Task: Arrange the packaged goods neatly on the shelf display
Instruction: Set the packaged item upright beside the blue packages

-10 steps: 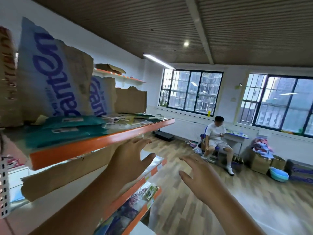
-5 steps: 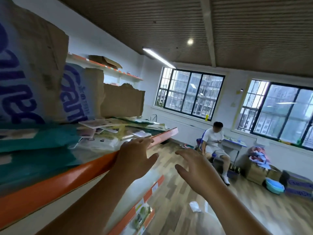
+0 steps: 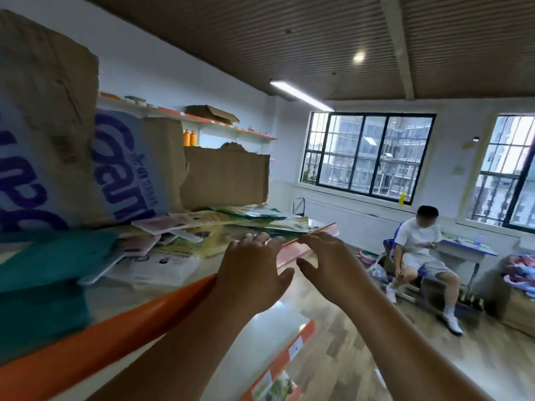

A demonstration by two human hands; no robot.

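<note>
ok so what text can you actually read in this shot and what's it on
"Gant": big blue letters running sideways on the middle cardboard sheet; the rest is hidden.
On the left cardboard sheet: big blue letters, cut off, unreadable.
Print on the packets: too blurred.
On the lower shelf tags: too small.

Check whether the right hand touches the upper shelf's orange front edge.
Cannot tell. In the head view, fingertips of the right hand overlap the orange front edge; neither contact nor gap shows plainly.
</note>
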